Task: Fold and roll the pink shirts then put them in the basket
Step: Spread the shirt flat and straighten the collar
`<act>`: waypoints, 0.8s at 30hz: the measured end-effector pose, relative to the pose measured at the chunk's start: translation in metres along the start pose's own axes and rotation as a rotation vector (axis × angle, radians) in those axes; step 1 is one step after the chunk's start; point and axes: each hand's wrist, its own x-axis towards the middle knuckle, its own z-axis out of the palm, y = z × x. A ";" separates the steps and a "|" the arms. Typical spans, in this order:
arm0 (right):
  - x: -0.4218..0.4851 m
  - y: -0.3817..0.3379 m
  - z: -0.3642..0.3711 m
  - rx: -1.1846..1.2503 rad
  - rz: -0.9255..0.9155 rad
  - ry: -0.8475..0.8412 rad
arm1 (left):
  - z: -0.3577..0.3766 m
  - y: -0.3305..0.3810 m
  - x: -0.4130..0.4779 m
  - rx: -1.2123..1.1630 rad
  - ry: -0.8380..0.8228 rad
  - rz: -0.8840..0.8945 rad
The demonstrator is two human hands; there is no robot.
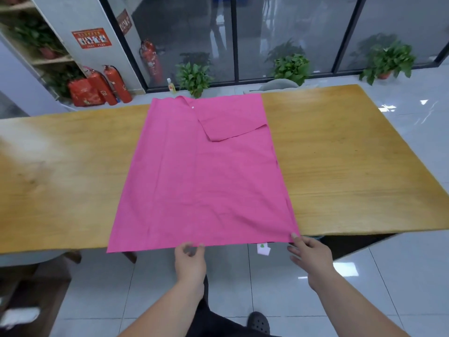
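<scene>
Pink fabric shirt (pixel 201 171) lies flat across the middle of the long yellow-brown wooden table (pixel 340 154), with its collar at the table's far edge and its hem just over the near edge. One sleeve is folded in, so you look to be squaring the hem before the next fold or the roll. Your right hand (pixel 308 254) has one fingertip on the hem's corner at the table's near edge and its other fingers loosely apart. Your left hand (pixel 190 259) curls at mid-hem, but it is blurred and I cannot tell if it pinches cloth. Next you need a firm pinch with both hands. There is bare wood on both sides of the table, but none past the collar. No basket is in view.
</scene>
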 end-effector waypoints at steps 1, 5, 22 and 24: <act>-0.002 -0.001 0.000 -0.009 -0.021 0.004 | 0.002 0.002 0.001 -0.142 0.012 -0.059; -0.003 -0.004 -0.001 -0.124 -0.118 0.024 | 0.004 0.015 0.007 -0.456 0.086 -0.146; -0.037 -0.073 0.012 -0.354 -0.546 0.049 | -0.019 0.041 0.014 -0.470 0.127 -0.057; -0.023 -0.044 0.003 -0.369 -0.350 0.130 | -0.020 0.039 0.013 -0.430 0.119 -0.072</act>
